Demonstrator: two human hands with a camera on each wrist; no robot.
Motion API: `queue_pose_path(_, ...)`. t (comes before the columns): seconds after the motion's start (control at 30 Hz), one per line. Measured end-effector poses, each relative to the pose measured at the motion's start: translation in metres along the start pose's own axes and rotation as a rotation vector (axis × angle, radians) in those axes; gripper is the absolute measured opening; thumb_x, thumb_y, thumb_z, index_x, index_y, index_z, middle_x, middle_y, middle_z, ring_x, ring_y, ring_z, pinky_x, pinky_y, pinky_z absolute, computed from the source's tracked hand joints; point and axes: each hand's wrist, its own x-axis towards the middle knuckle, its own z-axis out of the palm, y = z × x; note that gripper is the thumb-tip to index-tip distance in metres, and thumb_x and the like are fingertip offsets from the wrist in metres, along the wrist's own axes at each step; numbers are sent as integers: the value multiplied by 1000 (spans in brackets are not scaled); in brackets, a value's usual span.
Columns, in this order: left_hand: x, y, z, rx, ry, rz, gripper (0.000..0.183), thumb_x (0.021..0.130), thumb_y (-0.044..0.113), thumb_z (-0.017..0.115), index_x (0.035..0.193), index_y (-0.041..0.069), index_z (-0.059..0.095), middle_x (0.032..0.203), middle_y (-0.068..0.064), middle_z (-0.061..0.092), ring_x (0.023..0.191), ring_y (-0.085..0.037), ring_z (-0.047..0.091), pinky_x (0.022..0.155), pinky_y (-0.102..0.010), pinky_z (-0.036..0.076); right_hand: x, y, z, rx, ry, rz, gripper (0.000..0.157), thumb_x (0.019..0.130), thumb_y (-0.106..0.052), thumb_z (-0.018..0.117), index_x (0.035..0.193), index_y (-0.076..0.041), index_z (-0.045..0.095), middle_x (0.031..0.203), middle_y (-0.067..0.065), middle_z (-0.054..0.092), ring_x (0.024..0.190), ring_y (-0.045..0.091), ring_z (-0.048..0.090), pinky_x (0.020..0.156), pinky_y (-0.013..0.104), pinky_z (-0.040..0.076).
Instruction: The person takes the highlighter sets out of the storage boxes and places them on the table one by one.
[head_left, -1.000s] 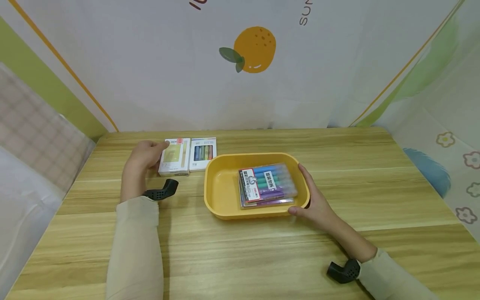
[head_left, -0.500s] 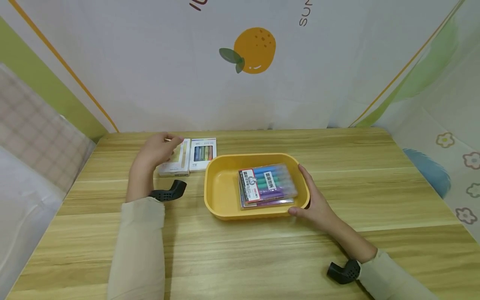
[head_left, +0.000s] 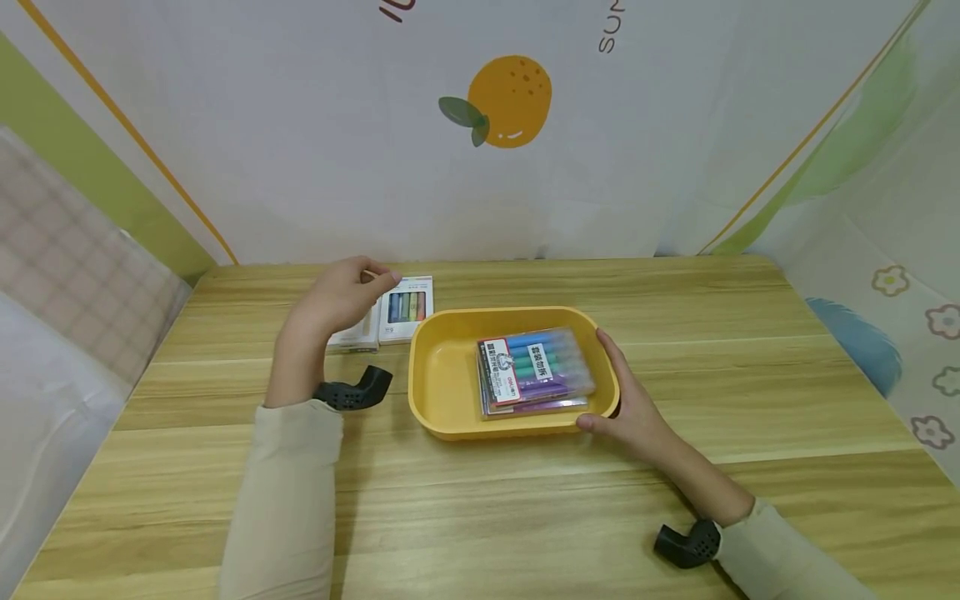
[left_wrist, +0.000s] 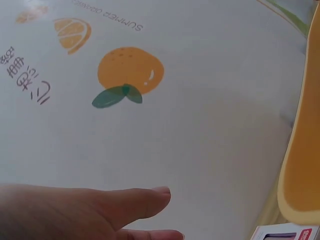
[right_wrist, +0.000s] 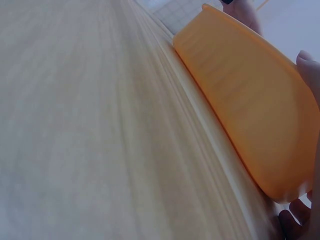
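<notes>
Marker packs [head_left: 536,367] in yellow tray [head_left: 444,375], right hand [head_left: 633,412] around its end, left hand [head_left: 336,298] loose, empty, over white boxes [head_left: 396,330]

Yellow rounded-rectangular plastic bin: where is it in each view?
Head: yellow plastic bin, just below and right of centre.
Left wrist: right edge, cut off.
Right wrist: upper right, seen from outside.
Shared landmark: light wood-grain table, around the bin in head, lower-right sliver in left wrist, left side in right wrist.
</notes>
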Motion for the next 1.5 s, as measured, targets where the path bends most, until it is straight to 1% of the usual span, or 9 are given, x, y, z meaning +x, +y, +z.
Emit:
queue_pose_path(0.23, -2, 10, 3, 34, -23, 33, 56, 105, 47, 47, 142, 5, 50, 146, -22, 51, 132, -40, 50, 108, -59, 43, -1, 0, 0, 5, -1, -3, 118, 78, -43, 87, 163, -32, 6, 160, 24, 31, 135, 43, 47, 94, 13, 48)
queue_pose_path(0.37, -4, 15, 5, 59, -41, 55, 52, 105, 44, 47, 140, 7, 52, 143, -21, 53, 129, -39, 52, 107, -58, 44, -1, -1, 0, 11, -2, -3, 118, 78, -42, 87, 163, -32, 6, 161, 24, 31, 136, 43, 46, 95, 13, 47)
queue_pose_path(0.53, -4, 21, 10, 90, -47, 96, 47, 105, 41, 49, 137, 7, 55, 134, -19, 60, 120, -36, 57, 102, -54, 46, -1, -1, 0, 14, -4, -4, 118, 78, -41, 87, 163, -32, 6, 161, 23, 30, 136, 43, 46, 94, 12, 48)
queue_pose_path(0.73, -4, 26, 15, 90, -73, 140, 46, 105, 40, 51, 136, 7, 56, 128, -18, 63, 109, -33, 62, 92, -46, 50, -1, 0, 0, 18, -5, 0, 118, 78, -39, 87, 163, -33, 6, 162, 23, 28, 137, 43, 45, 95, 12, 47)
queue_pose_path(0.87, -5, 29, 18, 83, -73, 156, 44, 104, 40, 52, 133, 7, 57, 121, -17, 67, 106, -31, 63, 86, -42, 51, -1, 0, 0, 24, -4, 1, 118, 78, -37, 88, 163, -33, 6, 163, 22, 27, 138, 43, 44, 96, 11, 46)
queue_pose_path(0.97, -5, 32, 23, 78, -80, 175, 43, 104, 38, 54, 133, 6, 58, 120, -16, 67, 106, -30, 64, 84, -41, 52, -1, -1, 0, 24, -4, 2, 118, 78, -37, 88, 163, -33, 6, 163, 22, 26, 138, 43, 44, 96, 11, 46)
queue_pose_path(1.1, -5, 36, 30, 99, -107, 198, 45, 104, 37, 53, 135, 4, 57, 127, -17, 64, 112, -32, 62, 90, -45, 53, -1, -1, 0, 26, -5, 4, 118, 78, -39, 87, 163, -32, 6, 164, 22, 26, 138, 43, 44, 95, 11, 47)
queue_pose_path(1.23, -4, 39, 36, 124, -134, 194, 48, 104, 40, 53, 137, 4, 56, 130, -17, 63, 116, -33, 61, 97, -48, 53, -1, -2, 1, 35, -9, 4, 119, 78, -38, 88, 163, -31, 6, 164, 23, 25, 138, 44, 44, 94, 13, 48)
queue_pose_path(1.5, 0, 43, 46, 178, -182, 195, 48, 104, 39, 52, 137, 4, 55, 129, -18, 65, 115, -32, 63, 97, -48, 53, -1, -1, 0, 8, -2, 5, 118, 77, -40, 87, 163, -32, 6, 164, 22, 26, 137, 43, 45, 95, 12, 47)
